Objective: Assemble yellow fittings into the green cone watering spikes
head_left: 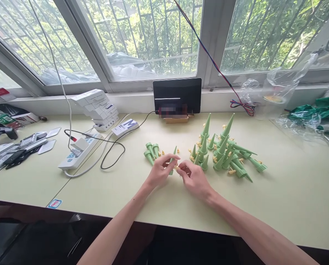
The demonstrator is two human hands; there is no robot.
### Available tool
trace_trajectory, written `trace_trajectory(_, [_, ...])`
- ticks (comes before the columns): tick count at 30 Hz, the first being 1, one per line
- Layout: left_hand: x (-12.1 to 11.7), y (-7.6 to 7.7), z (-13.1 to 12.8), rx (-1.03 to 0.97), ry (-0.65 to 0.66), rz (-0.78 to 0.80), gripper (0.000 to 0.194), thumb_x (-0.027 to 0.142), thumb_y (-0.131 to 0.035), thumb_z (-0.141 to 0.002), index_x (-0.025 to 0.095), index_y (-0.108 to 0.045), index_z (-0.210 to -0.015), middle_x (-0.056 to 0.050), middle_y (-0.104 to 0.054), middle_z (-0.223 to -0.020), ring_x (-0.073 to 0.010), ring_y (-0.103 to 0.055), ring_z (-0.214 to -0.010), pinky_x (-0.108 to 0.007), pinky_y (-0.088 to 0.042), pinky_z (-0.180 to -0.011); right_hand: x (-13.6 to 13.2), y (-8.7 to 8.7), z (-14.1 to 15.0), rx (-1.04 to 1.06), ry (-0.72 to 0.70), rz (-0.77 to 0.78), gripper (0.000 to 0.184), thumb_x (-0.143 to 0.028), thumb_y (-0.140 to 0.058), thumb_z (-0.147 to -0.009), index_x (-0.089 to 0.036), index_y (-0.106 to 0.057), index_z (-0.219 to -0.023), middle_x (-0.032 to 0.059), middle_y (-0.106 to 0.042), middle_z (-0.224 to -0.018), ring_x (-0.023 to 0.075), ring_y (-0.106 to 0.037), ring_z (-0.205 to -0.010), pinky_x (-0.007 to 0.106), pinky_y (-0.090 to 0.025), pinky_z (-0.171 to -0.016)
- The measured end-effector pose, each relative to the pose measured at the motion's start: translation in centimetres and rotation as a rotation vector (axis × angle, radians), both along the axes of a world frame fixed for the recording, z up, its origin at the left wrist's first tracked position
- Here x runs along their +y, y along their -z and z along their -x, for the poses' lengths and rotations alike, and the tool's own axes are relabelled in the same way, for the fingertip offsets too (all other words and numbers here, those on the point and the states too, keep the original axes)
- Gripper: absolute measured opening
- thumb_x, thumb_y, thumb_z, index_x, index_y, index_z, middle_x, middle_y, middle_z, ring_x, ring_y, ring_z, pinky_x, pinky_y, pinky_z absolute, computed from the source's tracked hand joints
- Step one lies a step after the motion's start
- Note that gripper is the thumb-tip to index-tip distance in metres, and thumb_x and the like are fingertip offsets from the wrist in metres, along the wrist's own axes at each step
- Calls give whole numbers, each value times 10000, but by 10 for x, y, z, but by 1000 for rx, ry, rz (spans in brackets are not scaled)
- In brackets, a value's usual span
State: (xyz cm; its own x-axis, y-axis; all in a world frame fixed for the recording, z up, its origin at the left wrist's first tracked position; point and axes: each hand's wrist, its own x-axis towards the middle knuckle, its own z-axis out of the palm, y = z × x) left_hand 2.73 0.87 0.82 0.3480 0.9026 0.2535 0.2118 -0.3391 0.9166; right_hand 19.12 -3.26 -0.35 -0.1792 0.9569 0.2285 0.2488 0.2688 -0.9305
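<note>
Near the middle of the table, my left hand (162,169) is closed around a green plastic watering spike (175,150), whose pointed tip rises above the fingers. My right hand (193,177) pinches a small yellow valve (176,168) against the spike's side; fingers partly cover both pieces. Left of my hands lies a small group of green spikes (149,156) without visible yellow pieces. Loose yellow valves (178,151) rest just behind my hands. On the right, many spikes with yellow valves (221,149) stand upright or lie on their sides.
A dark tablet (177,96) leans by the window. To the left are a white power strip (80,151), a black cable (123,148), stacked white boxes (99,106) and phone-like devices (29,141). Clear plastic bags (277,92) and green packaging (315,112) lie at the far right.
</note>
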Motion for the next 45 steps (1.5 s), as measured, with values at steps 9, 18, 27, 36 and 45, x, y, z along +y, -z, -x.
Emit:
trace_trajectory(9, [-3,-3,0,9,12,34,208,362,-590,-893,187,-682,-959,-37,-633,-813,-109,-568,-668,-207,-451,-534,-1,-4,0,-1,-10,74,227,-317,-475,-922,-194,-534,-740,-25,-504,-588,123,-446,-521,261,-344,-513])
trace_trajectory(18, [-4,-3,-1,11,35,25,195,344,-584,-899,189,-681,-967,-34,-643,-810,-113,-579,-677,-209,-453,-544,-2,-3,0,34,-45,140,355,-357,-437,-956,-190,-485,-646,-29,-466,-538,106,-405,-484,243,-321,-482])
trace_trajectory(27, [-4,-1,-1,35,27,-14,192,324,-574,-907,184,-682,-981,-45,-659,-867,-109,-581,-699,-200,-458,-550,1,3,2,115,-69,259,438,-462,-410,-969,-188,-465,-631,-44,-410,-487,88,-372,-421,224,-314,-436])
trace_trajectory(36, [-2,-1,-3,24,-17,-24,171,310,-592,-894,184,-688,-957,-30,-650,-832,-102,-577,-680,-199,-461,-549,-2,-1,4,130,-17,136,269,-432,-507,-930,-186,-544,-829,4,-561,-733,96,-475,-481,238,-366,-455])
trace_trajectory(45, [-2,0,-2,9,-29,-2,176,318,-597,-888,185,-694,-951,-34,-649,-827,-100,-571,-665,-195,-459,-529,-1,3,4,68,-14,64,166,-327,-496,-919,-195,-519,-821,-7,-533,-718,108,-447,-522,248,-349,-482])
